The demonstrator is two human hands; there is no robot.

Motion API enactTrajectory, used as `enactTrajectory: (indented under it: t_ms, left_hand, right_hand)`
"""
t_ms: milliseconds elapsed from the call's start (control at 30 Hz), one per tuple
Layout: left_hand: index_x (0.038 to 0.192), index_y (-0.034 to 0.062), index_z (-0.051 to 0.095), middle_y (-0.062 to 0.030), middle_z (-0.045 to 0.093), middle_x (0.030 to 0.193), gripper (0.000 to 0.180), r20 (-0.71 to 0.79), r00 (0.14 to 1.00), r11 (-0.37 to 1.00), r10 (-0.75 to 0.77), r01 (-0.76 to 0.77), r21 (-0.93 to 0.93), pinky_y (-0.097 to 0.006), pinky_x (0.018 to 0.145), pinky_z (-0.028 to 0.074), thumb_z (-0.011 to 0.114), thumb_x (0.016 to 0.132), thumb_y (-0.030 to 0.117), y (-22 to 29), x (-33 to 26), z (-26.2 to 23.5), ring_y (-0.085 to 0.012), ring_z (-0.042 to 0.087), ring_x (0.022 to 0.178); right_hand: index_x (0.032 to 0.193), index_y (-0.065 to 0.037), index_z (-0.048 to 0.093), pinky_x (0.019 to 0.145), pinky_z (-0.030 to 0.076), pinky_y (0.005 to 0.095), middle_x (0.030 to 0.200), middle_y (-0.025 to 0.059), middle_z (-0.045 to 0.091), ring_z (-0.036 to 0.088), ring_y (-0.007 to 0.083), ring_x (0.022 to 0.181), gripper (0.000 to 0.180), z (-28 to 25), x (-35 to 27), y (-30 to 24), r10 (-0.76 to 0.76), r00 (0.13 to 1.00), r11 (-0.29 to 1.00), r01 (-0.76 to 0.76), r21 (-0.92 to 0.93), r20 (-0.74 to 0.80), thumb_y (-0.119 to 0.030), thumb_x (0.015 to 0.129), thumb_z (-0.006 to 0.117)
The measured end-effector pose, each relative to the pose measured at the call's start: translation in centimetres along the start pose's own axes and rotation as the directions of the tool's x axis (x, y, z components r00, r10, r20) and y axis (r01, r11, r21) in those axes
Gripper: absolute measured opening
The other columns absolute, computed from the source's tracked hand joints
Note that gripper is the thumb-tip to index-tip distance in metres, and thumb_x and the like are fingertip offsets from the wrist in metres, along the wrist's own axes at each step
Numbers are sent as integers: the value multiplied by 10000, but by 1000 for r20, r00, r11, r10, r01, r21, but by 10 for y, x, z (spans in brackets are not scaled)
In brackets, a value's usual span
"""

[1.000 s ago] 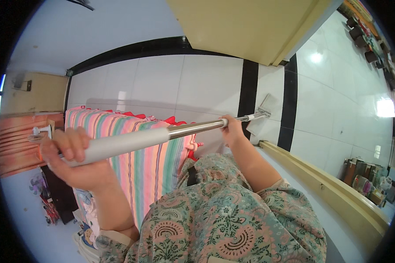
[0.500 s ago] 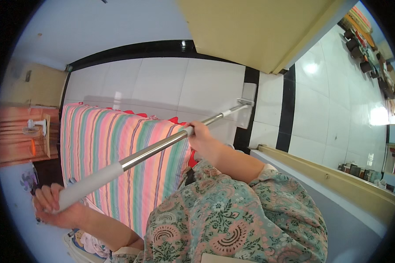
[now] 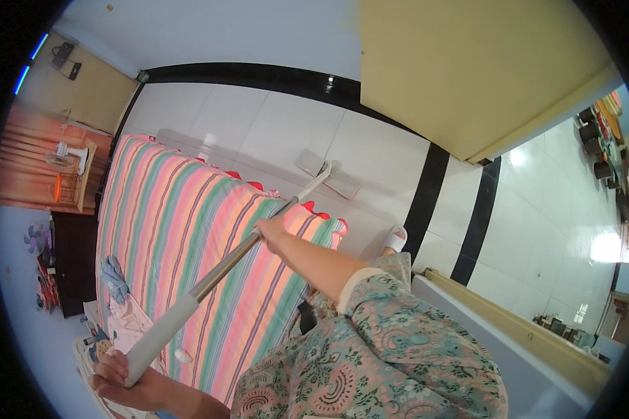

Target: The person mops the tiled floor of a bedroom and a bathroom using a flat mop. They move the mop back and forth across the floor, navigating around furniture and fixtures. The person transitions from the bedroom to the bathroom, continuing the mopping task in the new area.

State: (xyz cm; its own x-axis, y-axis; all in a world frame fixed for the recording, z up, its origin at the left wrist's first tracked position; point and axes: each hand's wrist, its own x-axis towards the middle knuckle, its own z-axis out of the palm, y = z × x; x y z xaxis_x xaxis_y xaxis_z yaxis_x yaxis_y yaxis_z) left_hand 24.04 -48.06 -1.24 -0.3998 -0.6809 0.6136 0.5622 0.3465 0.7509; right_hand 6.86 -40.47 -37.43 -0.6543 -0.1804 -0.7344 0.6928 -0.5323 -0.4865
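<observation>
The mop (image 3: 244, 246) is clasped by both hands, left hand (image 3: 122, 380) at the grip's end, right hand (image 3: 272, 229) midway; its head (image 3: 327, 174) rests on white floor (image 3: 272, 133) beside the striped bed (image 3: 189, 244), mopping apparently underway.

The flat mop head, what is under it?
The flat mop head lies on the white tiled floor, beside the striped bed. Only glossy tile shows around it. The tile directly beneath is covered, so any dirt or water there cannot be seen.

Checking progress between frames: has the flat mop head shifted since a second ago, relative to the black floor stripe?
Yes. The mop head sat right at the black floor stripe earlier; now it lies on white tiles left of the stripe, nearer the striped bed.
</observation>
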Motion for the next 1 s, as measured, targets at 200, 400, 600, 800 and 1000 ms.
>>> enactTrajectory:
  t_ms: [200, 400, 600, 800, 1000]
  left_hand:
    - [593, 131, 239, 20, 212, 584, 368, 60, 997, 996, -37, 42, -81, -239, 526, 258, 458, 888, 137, -25, 34, 30, -101, 245, 546]
    - [632, 132, 269, 25, 213, 513, 308, 333, 939, 950, -84, 176, -257, -222, 524, 272, 420, 899, 129, -74, 44, 178, -76, 240, 478]
    - [645, 125, 283, 29, 273, 491, 262, 691, 723, 816, -20, 411, -406, -192, 513, 285, 402, 867, 56, -100, 31, 353, -56, 283, 469]
    - [634, 130, 326, 42, 311, 488, 249, 839, 541, 609, 55, 648, -458, -188, 507, 283, 437, 842, 50, -103, -27, 483, -50, 296, 468]
    - [711, 133, 369, 53, 308, 494, 167, 859, 501, 597, 103, 660, -456, -188, 471, 274, 499, 812, 110, -110, -70, 541, -48, 277, 441]
  right_hand:
    - [1023, 44, 238, 347, 394, 298, 737, 156, 501, 545, 220, 517, 448, 13, 7, -42, 45, 999, 994, -45, 100, -1, 35, 694, 541]
    - [1053, -49, 198, 408, 441, 307, 776, 158, 491, 552, 227, 555, 509, -62, 72, -159, -77, 995, 912, 44, 408, 65, 44, 693, 546]
    - [955, -25, 265, 572, 522, 311, 841, 163, 475, 578, 256, 703, 327, -156, 51, -310, -112, 984, 689, 175, 703, -135, 55, 752, 508]
    - [936, 12, 291, 586, 525, 315, 857, 156, 474, 574, 250, 711, 281, -262, 33, -379, -107, 954, 619, 285, 732, -280, 28, 775, 520]
    - [817, 53, 458, 560, 485, 279, 784, 135, 540, 571, 206, 740, 68, -332, 26, -407, -96, 899, 596, 395, 699, -427, 15, 773, 495]
